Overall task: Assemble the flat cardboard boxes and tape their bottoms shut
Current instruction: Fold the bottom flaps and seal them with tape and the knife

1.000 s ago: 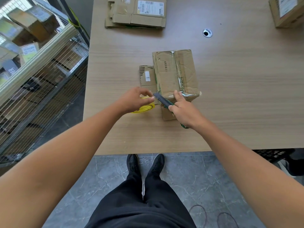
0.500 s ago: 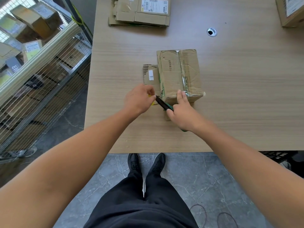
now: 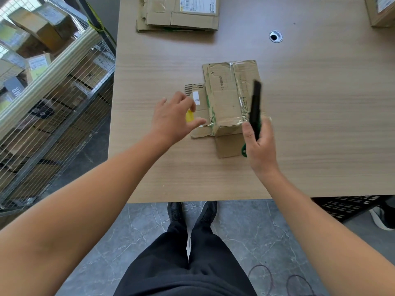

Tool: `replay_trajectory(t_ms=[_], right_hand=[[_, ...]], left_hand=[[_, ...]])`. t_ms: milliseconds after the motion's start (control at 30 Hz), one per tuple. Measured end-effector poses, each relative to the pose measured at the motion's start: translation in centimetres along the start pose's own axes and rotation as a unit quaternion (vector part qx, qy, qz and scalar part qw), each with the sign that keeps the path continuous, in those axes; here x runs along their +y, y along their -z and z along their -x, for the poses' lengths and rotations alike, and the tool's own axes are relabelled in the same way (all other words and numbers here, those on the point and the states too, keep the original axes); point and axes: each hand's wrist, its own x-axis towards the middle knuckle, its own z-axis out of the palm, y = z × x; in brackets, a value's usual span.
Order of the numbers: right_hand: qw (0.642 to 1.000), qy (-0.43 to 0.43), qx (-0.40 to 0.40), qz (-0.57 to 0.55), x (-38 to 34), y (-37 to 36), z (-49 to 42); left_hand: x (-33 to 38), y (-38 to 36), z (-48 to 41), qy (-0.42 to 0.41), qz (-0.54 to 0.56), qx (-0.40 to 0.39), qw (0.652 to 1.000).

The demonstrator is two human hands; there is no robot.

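A small cardboard box (image 3: 226, 97) stands on the wooden table (image 3: 320, 124), with clear tape along the seam of its upper face. Its loose flaps lie flat on the table to the left and toward me. My right hand (image 3: 259, 144) grips a black and green utility knife (image 3: 255, 105), which points away from me over the box's right edge. My left hand (image 3: 173, 118) hovers left of the box with its fingers spread. Part of a yellow tape roll (image 3: 189, 115) shows between its thumb and fingers; the hand does not grip it.
A stack of flat cardboard boxes (image 3: 177, 13) lies at the table's far edge. Another box (image 3: 382, 11) sits at the far right corner, near a cable hole (image 3: 275, 36). A wire cage (image 3: 49, 92) full of boxes stands on the left. A black crate (image 3: 346, 207) sits under the table.
My right hand lifted the knife from the box's near left corner and swung it to the right, pointing away. My left hand opened and rose from the yellow tape roll.
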Motion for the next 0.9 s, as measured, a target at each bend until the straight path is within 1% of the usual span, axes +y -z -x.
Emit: replay_trajectory(t_ms=[67, 133, 200, 267, 400, 500, 567, 633, 800, 900], right_hand=[[0.996, 0.001, 0.083, 0.031, 0.5, 0.6, -0.9], [0.992, -0.023, 0.117, 0.051, 1.6, 1.3, -2.0], [0.991, -0.064, 0.106, 0.047, 2.8, 1.6, -2.9], [0.991, -0.084, 0.093, 0.037, 4.2, 1.4, -3.2], [0.990, -0.086, 0.111, 0.001, 6.0, 0.1, -3.0], [0.987, -0.082, 0.137, -0.029, 7.4, -0.7, -3.0], [0.990, -0.055, 0.129, -0.028, 8.4, -1.0, -2.9], [0.993, -0.008, 0.117, -0.014, 9.4, -1.0, -3.3], [0.990, 0.106, 0.096, 0.010, 11.0, 0.0, -5.0], [0.989, 0.116, 0.095, 0.013, 11.1, 0.9, -5.6]], left_hand=[[1.0, -1.0, -0.2, -0.033, -0.015, 0.005, 0.999], [1.4, -1.6, -0.8, -0.065, -0.028, 0.007, 0.997], [1.6, -1.9, -1.5, -0.103, -0.047, 0.000, 0.994], [1.6, -2.2, -2.2, -0.156, -0.066, -0.007, 0.986], [1.1, -2.9, -3.5, -0.265, -0.086, 0.006, 0.960], [0.3, -3.5, -3.9, -0.311, -0.077, 0.021, 0.947], [-0.1, -3.7, -3.8, -0.322, -0.072, 0.023, 0.944], [-0.2, -4.3, -3.3, -0.319, -0.066, 0.039, 0.945], [1.2, -6.4, -2.1, -0.238, -0.057, 0.117, 0.963], [1.7, -7.1, -1.6, -0.204, -0.066, 0.141, 0.967]])
